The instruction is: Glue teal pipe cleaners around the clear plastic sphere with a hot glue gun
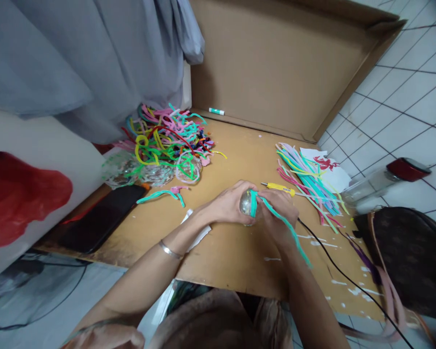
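My left hand (232,201) is wrapped round a small clear rounded object (245,203), which looks like a plastic bottle or cup. A teal pipe cleaner (285,223) lies across its side, and its long free end trails over my right wrist. My right hand (279,206) is closed against the right side of the clear object, with its fingertips on the pipe cleaner near the edge. Just beyond that hand lies a yellow-handled tool (279,188) with a pointed tip. The underside of the clear object is hidden by my fingers.
A tangled heap of coloured pipe cleaners (167,128) sits at the back left, by clear plastic pieces (154,173) and a black phone (105,218). Straight pipe cleaners (308,179) lie right. A black cord (334,261) runs past a dark bag (410,257). Cardboard (269,68) stands behind.
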`<state>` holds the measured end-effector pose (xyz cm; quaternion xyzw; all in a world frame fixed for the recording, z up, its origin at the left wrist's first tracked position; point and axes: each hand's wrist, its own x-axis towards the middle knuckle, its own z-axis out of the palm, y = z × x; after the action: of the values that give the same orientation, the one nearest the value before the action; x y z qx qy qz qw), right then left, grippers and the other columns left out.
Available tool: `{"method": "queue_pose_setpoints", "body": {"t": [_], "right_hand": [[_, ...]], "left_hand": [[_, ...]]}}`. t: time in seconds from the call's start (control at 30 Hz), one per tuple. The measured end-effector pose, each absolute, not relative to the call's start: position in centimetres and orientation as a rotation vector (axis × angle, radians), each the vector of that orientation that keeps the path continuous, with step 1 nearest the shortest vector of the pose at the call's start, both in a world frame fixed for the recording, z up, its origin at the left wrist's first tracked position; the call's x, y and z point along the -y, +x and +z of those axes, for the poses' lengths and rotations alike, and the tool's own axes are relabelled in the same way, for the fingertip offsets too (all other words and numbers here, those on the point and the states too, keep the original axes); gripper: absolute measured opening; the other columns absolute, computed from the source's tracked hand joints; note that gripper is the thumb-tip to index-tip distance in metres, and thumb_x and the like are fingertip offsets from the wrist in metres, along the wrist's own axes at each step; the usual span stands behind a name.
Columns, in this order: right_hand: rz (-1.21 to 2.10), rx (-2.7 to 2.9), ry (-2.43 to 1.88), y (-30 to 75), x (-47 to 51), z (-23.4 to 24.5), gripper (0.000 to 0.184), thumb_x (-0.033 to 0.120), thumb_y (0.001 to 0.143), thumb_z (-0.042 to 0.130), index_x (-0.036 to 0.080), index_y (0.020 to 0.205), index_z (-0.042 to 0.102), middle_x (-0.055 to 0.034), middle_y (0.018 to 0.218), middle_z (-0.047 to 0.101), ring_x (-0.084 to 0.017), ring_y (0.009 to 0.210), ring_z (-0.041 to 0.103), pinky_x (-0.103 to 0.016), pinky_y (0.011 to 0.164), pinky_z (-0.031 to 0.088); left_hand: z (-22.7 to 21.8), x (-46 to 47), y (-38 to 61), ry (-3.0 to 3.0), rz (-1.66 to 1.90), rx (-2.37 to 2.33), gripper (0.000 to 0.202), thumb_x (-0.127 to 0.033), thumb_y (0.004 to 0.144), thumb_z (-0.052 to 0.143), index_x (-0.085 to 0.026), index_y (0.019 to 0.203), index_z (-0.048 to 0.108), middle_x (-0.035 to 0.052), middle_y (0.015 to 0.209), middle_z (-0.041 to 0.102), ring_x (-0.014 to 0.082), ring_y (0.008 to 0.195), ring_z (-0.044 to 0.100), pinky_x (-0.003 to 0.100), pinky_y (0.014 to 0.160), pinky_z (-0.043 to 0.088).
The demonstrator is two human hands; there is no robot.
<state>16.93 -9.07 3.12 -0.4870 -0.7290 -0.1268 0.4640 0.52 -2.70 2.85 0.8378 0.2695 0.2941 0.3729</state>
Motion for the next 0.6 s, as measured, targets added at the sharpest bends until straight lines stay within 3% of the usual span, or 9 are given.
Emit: {"method": "queue_pose_setpoints", "body": {"t": [0.2,0.47,0.6], "right_hand": [[-0.432,1.763,-1.079,17.6,8.2,2.0,0.010,0.022,0.089,0.058,0.024,0.086,0.067,0.0000,0.079,0.074,-0.015,0.075,0.069,-0.030,0.075,0.051],[-0.324,1.687,-1.079,17.3,7.9,2.1,0.013,0.021,0.088,0.057,0.023,0.081,0.068,-0.0003,0.074,0.073,-0.016,0.071,0.069,-0.030,0.071,0.053],[-0.210,1.692,-1.168,17.1,8.4,2.8,0.015,0.025,0.089,0.056,0.023,0.085,0.070,-0.0029,0.081,0.074,-0.018,0.078,0.069,-0.033,0.076,0.054]], "left_hand": [[2.5,2.5,0.6,2.174,0.778,-0.662,0.066,-0.027,0.056,0.083,-0.019,0.113,0.052,0.0071,0.113,0.060,0.0248,0.104,0.060,0.039,0.091,0.050],[2.3,2.3,0.6,2.172,0.787,-0.660,0.066,-0.027,0.056,0.082,-0.019,0.115,0.052,0.0076,0.116,0.059,0.0247,0.106,0.059,0.038,0.092,0.048],[2.4,2.3,0.5,2.146,0.764,-0.698,0.068,-0.032,0.057,0.082,-0.019,0.116,0.052,0.0066,0.113,0.060,0.0241,0.101,0.059,0.038,0.089,0.049]]}}
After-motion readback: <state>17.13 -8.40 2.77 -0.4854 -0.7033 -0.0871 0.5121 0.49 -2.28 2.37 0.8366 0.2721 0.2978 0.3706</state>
